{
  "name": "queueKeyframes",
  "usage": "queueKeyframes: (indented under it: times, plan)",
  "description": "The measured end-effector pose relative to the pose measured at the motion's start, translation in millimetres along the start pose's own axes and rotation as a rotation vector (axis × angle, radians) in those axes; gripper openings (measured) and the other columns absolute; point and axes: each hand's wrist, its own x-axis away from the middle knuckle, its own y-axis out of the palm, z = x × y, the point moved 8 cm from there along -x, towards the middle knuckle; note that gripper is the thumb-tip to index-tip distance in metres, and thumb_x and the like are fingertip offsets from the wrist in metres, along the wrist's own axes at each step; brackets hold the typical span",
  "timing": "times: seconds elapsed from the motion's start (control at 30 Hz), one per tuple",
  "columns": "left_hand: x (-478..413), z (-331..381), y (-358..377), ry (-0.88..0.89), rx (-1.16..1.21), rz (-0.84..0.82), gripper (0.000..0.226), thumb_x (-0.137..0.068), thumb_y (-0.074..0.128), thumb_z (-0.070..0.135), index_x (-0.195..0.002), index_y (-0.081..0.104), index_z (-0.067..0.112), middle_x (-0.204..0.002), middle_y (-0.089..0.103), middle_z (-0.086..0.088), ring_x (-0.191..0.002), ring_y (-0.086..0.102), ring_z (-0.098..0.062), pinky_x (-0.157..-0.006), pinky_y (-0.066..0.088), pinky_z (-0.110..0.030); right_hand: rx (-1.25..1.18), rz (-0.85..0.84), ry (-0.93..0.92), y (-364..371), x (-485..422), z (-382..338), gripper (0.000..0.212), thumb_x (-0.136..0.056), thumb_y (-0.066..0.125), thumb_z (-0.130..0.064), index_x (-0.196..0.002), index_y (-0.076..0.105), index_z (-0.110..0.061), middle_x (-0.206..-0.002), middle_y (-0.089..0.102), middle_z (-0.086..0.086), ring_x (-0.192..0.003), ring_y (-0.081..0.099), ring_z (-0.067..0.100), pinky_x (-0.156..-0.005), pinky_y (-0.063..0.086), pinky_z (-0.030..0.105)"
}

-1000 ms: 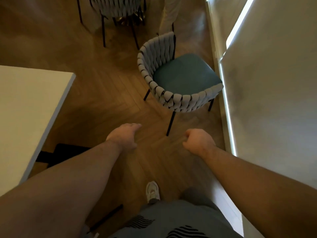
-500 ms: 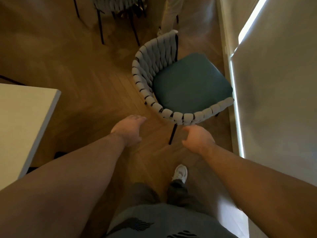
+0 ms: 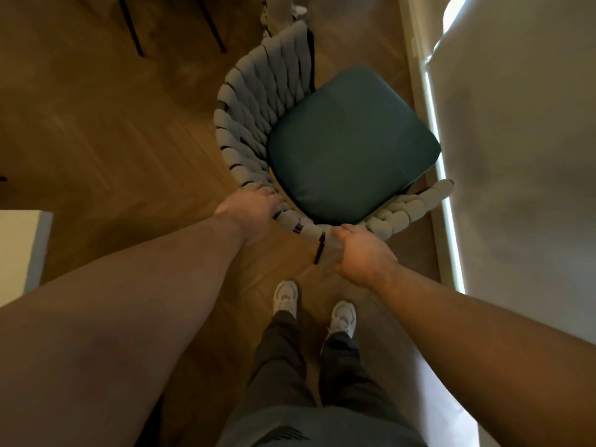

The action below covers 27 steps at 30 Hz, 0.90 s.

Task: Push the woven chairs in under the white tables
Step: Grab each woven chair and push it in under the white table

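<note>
Gripping the back rim of the woven chair (image 3: 248,101), my left hand (image 3: 254,214) and right hand (image 3: 361,253) curl over it. Its teal seat (image 3: 351,140) sits just beside the white table (image 3: 516,188). Next I'd push it straight under.

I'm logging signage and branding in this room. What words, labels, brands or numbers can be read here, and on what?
None can be read.
The woven chair, its teal cushion, the white table and the wooden floor bear no lettering.
Dark striped mark on the grey garment: a graphic, not legible text.
White shoes: any logo is too blurred to read.
</note>
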Motion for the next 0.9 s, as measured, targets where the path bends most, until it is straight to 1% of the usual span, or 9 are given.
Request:
queueKeyframes:
  times: [0.07,0.17,0.27,0.33,0.4,0.57,0.63,0.7,0.9]
  plan:
    - [-18.0,-9.4,0.7,0.011,-0.027,-0.021,0.072,-0.100,0.061,0.018,-0.164,0.030,0.025,-0.171,0.029,-0.002,-0.159,0.019,-0.028,-0.129,0.019,-0.045,0.005,-0.012,0.010,4.2,-13.8,-4.6,0.078,-0.096,0.069,-0.021,-0.163,0.030,-0.023,-0.166,0.036,0.002,-0.148,0.040,0.023,-0.121,0.038,0.041]
    - [-38.0,-21.1,6.1,0.035,-0.090,-0.064,0.067,-0.101,0.058,0.017,-0.163,0.034,0.026,-0.169,0.032,-0.002,-0.159,0.019,-0.029,-0.129,0.016,-0.047,0.042,-0.045,0.020,14.8,-36.0,-12.9,0.077,-0.098,0.064,-0.027,-0.164,0.027,-0.025,-0.165,0.038,0.001,-0.149,0.037,0.024,-0.125,0.028,0.048]
    - [-50.2,-27.3,11.6,0.062,-0.174,-0.088,0.060,-0.102,0.056,0.018,-0.160,0.039,0.026,-0.168,0.035,-0.002,-0.157,0.023,-0.028,-0.129,0.013,-0.050,0.093,-0.071,0.056,25.8,-53.9,-15.9,0.074,-0.096,0.062,-0.030,-0.163,0.029,-0.026,-0.162,0.042,0.001,-0.146,0.040,0.026,-0.125,0.025,0.053]
    - [-56.0,-28.9,12.7,0.075,-0.207,-0.070,0.056,-0.102,0.057,0.021,-0.156,0.044,0.028,-0.165,0.040,0.000,-0.155,0.028,-0.026,-0.130,0.010,-0.052,0.116,-0.082,0.071,30.6,-63.1,-14.8,0.071,-0.096,0.061,-0.030,-0.161,0.032,-0.027,-0.157,0.047,0.003,-0.142,0.044,0.027,-0.124,0.027,0.053]
    - [-59.4,-29.2,13.0,0.081,-0.221,-0.056,0.053,-0.102,0.058,0.024,-0.154,0.047,0.028,-0.162,0.043,0.001,-0.154,0.031,-0.025,-0.130,0.008,-0.052,0.124,-0.098,0.078,30.3,-70.3,-13.0,0.066,-0.097,0.059,-0.030,-0.159,0.035,-0.028,-0.151,0.052,0.003,-0.135,0.050,0.028,-0.119,0.034,0.052]
    - [-63.3,-27.7,13.0,0.073,-0.220,-0.032,0.051,-0.099,0.061,0.027,-0.149,0.052,0.028,-0.156,0.050,0.000,-0.146,0.040,-0.026,-0.128,0.016,-0.050,0.129,-0.136,0.066,27.0,-74.7,-8.9,0.055,-0.105,0.053,-0.033,-0.157,0.038,-0.028,-0.148,0.055,0.004,-0.131,0.054,0.028,-0.111,0.045,0.050]
    - [-62.5,-25.7,14.7,0.067,-0.217,-0.044,0.051,-0.098,0.062,0.025,-0.148,0.053,0.028,-0.156,0.050,0.000,-0.145,0.041,-0.025,-0.127,0.020,-0.048,0.151,-0.143,0.065,30.3,-70.7,-5.7,0.054,-0.106,0.052,-0.031,-0.157,0.037,-0.029,-0.147,0.055,0.004,-0.129,0.055,0.029,-0.107,0.048,0.051]
    - [-57.3,-21.3,19.5,0.051,-0.198,-0.057,0.052,-0.099,0.060,0.024,-0.150,0.051,0.028,-0.159,0.047,-0.001,-0.147,0.039,-0.025,-0.127,0.019,-0.047,0.167,-0.149,0.067,35.1,-64.4,-1.8,0.054,-0.105,0.050,-0.027,-0.157,0.036,-0.030,-0.147,0.054,0.004,-0.128,0.056,0.029,-0.104,0.050,0.051]
    - [-16.4,10.1,41.0,-0.007,-0.101,-0.044,0.044,-0.100,0.060,0.022,-0.143,0.057,0.029,-0.152,0.052,0.000,-0.142,0.043,-0.024,-0.122,0.024,-0.045,0.262,-0.237,0.011,52.7,-33.0,11.5,0.063,-0.105,0.051,-0.021,-0.163,0.028,-0.030,-0.156,0.047,0.007,-0.135,0.053,0.030,-0.107,0.050,0.049]
